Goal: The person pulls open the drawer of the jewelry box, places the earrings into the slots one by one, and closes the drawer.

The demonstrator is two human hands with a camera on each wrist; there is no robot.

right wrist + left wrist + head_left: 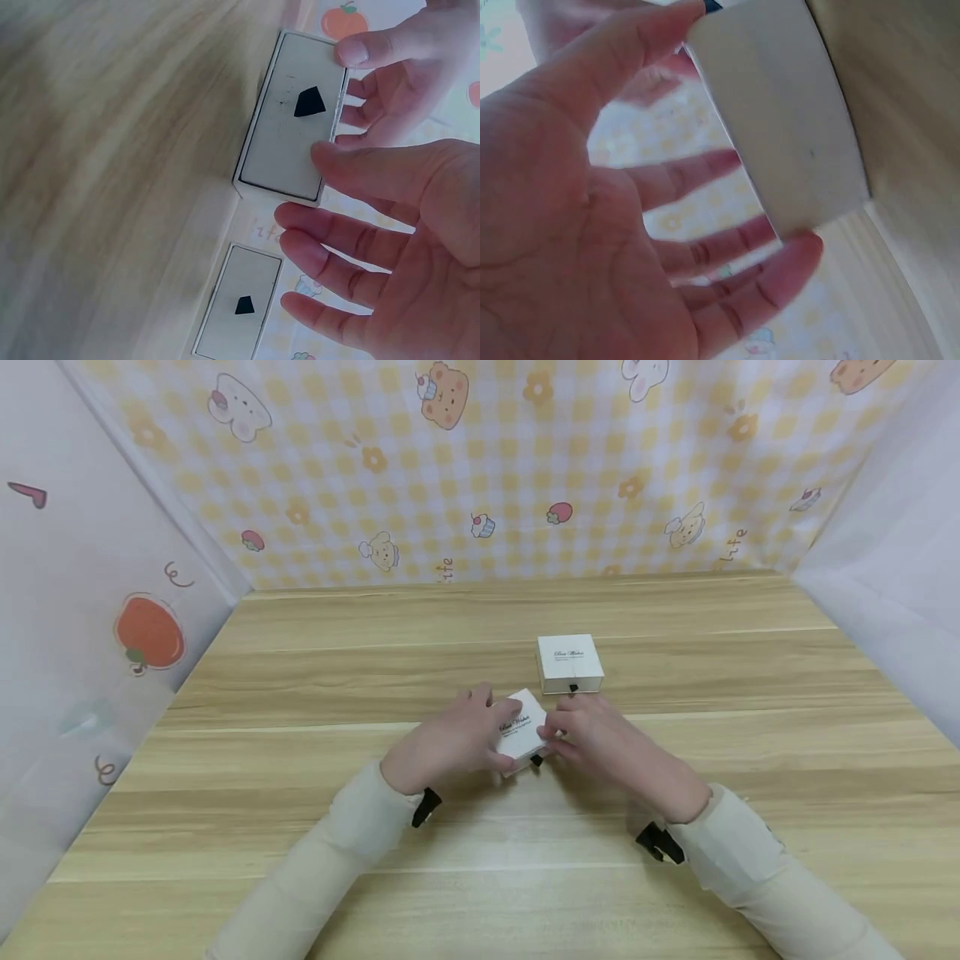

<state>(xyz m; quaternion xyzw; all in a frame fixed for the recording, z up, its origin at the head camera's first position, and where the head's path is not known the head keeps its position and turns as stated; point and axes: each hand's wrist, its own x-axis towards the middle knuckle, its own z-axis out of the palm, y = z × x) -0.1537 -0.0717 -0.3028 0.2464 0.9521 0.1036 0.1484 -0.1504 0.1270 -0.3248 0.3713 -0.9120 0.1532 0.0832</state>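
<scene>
A small white drawer box (522, 725) with black script on its lid sits turned at an angle on the table. My left hand (453, 737) grips it from the left, thumb at the front edge and fingers toward the far end. At the right front corner my right hand (596, 735) pinches the box, its thumb on the drawer front (281, 127) and its fingers against the side. A black pull tab (310, 103) sticks out of that front. The left wrist view shows the box's plain side wall (780, 112) between thumb and fingers.
Just behind, a second white drawer box (572, 660) of the same look stands on the wooden table (480, 910), its black tab facing me. A yellow checked cloth (495, 468) hangs along the back, and white sheets (82, 610) flank both sides.
</scene>
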